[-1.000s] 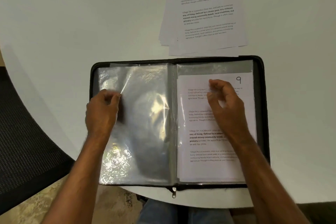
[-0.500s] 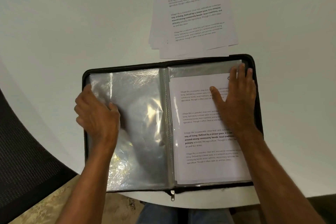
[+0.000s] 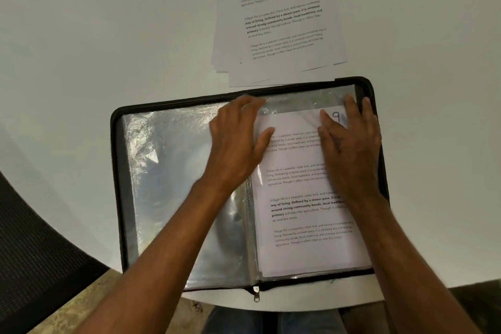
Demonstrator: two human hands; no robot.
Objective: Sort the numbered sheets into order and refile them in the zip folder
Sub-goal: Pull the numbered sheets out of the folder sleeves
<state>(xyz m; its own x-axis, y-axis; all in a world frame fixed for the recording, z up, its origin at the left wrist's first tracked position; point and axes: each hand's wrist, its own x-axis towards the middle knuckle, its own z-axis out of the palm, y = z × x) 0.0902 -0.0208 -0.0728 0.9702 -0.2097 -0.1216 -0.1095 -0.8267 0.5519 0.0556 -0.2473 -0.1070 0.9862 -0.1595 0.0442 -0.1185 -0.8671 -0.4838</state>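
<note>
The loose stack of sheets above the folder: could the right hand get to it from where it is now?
Probably yes. The right hand lies flat on the sheet marked 9, near the zip folder's top edge, and the loose stack lies just beyond that edge on bare table, with nothing in between.

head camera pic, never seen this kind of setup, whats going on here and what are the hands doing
There is no machine here: a camera worn on a person's head looks down at their own two bare hands. On the white table lies an open black zip folder with clear plastic sleeves. The right-hand sleeve holds a printed sheet marked 9. The left hand and right hand lie flat on the upper part of that page, fingers fairly straight, gripping nothing. Beyond the folder sits a loose stack of sheets.
</note>
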